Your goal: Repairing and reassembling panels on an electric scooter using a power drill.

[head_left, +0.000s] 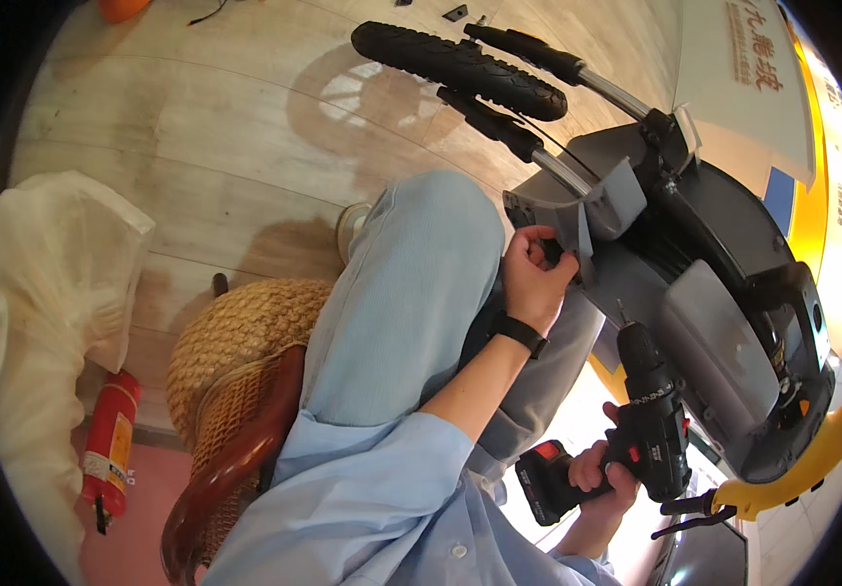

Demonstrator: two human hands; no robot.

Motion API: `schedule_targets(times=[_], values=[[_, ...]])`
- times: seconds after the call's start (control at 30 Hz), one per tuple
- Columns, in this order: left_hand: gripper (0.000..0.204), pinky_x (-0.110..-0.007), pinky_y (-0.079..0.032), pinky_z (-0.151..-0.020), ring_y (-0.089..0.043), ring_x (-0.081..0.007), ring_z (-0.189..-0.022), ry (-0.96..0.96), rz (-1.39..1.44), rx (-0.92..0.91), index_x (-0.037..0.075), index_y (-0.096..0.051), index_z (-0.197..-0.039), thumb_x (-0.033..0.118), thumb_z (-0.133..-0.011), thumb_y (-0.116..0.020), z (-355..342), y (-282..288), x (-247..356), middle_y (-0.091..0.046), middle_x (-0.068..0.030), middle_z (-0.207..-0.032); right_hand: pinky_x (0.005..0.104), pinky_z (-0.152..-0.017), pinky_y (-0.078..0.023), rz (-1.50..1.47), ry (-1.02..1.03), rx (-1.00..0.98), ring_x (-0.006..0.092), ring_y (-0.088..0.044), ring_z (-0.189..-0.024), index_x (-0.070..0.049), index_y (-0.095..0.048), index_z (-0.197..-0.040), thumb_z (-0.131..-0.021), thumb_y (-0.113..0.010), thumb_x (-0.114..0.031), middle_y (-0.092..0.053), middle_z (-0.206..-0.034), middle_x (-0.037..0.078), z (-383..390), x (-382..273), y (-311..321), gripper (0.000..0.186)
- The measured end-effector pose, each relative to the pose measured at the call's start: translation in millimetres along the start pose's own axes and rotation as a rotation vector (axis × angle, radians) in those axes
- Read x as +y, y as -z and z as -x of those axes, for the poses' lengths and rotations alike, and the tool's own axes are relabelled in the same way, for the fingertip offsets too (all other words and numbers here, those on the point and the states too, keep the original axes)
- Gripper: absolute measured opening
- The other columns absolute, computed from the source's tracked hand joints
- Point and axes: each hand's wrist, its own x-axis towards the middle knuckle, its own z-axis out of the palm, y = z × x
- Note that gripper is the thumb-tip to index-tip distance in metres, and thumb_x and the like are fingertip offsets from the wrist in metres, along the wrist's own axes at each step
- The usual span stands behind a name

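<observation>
A black cordless drill (647, 415) with red accents is gripped by its handle in my right hand (604, 477). Its bit points up toward the grey body of an electric scooter. My left hand (536, 278), with a black watch band on the wrist, is at the edge of a light grey plastic panel (577, 227) near the front fork. Its fingers are curled in and pinched together; what lies between them is too small or hidden to tell. Another grey panel (718, 337) of the scooter faces the drill.
The scooter's black front tyre (460, 70) and yellow handlebar (811, 454) stick out from its tilted body. A woven chair (235, 352) with a wooden armrest stands left of my leg. A red fire extinguisher (111, 439) and white plastic sheeting (40, 273) are farther left.
</observation>
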Motion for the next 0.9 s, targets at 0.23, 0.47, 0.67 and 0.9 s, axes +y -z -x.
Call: schedule_targets(times=[0.23, 0.47, 0.67, 0.9], values=[[0.017, -0.020, -0.028, -0.052, -0.031, -0.0047, -0.057, 0.167, 0.152, -0.165, 0.003, -0.057, -0.086, 0.008, -0.085, -0.041, -5, 26, -13, -0.034, 0.0057, -0.063, 0.0265, -0.042, -0.038, 0.095, -0.004, 0.018, 0.0107, -0.041, -0.041, 0.008, -0.025, -0.137, -0.080, -0.060, -0.027, -0.043, -0.052, 0.001, -18, -4, -13, 0.076], [0.014, -0.021, -0.033, -0.051, -0.038, -0.0055, -0.056, -0.007, 0.004, -0.027, 0.002, -0.047, -0.102, 0.010, -0.095, -0.037, -2, 14, -4, -0.057, -0.0060, -0.074, 0.0269, -0.042, -0.038, 0.022, -0.016, 0.021, 0.0115, -0.042, -0.042, 0.009, -0.026, -0.136, -0.079, -0.061, -0.024, -0.043, -0.052, 0.002, -23, 1, -14, 0.074], [0.016, -0.020, -0.032, -0.049, -0.037, -0.0054, -0.051, 0.161, 0.211, -0.034, 0.006, -0.046, -0.095, 0.021, -0.095, -0.052, 21, -6, 54, -0.061, -0.0106, -0.084, 0.0275, -0.046, -0.038, -0.239, 0.049, -0.124, 0.0138, -0.045, -0.044, 0.008, -0.024, -0.138, -0.075, -0.066, -0.024, -0.048, -0.053, 0.005, -19, 13, -5, 0.081], [0.018, -0.022, -0.033, -0.057, -0.034, -0.0066, -0.057, 0.439, 0.550, -0.491, 0.010, -0.057, -0.096, 0.028, -0.093, -0.054, 74, -3, 129, -0.053, 0.0007, -0.088, 0.0259, -0.055, -0.040, -0.416, 0.185, -0.368, 0.0156, -0.050, -0.051, 0.002, -0.037, -0.133, -0.072, -0.072, -0.029, -0.051, -0.058, 0.005, -4, 39, -8, 0.077]])
